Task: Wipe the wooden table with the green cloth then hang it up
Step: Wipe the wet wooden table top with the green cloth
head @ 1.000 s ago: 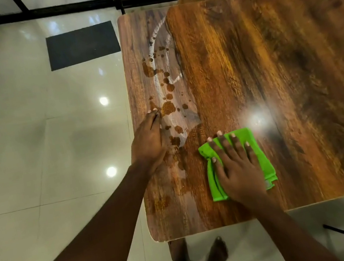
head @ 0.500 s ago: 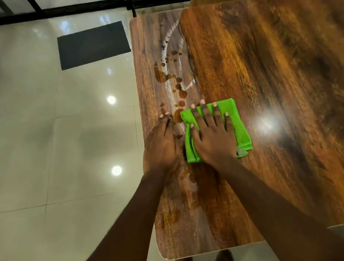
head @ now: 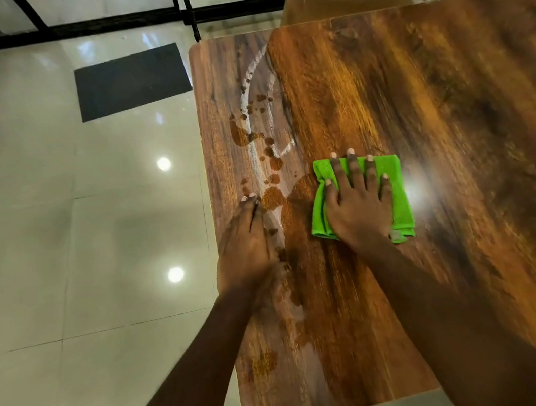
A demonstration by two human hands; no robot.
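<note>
Seen from above: right hand (head: 358,210) spread flat, no closed grip, pressing folded green cloth (head: 394,181) onto wooden tabletop (head: 461,135); left hand (head: 244,247) flat (holding nothing) beside brown droplets (head: 265,153).

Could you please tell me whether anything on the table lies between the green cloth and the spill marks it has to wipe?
Nothing visible does. The green cloth, flat under the right hand, lies just right of the spill marks on the table; only bare wood separates them. The left hand rests beside the spill's near end, at the table's left edge.
</note>
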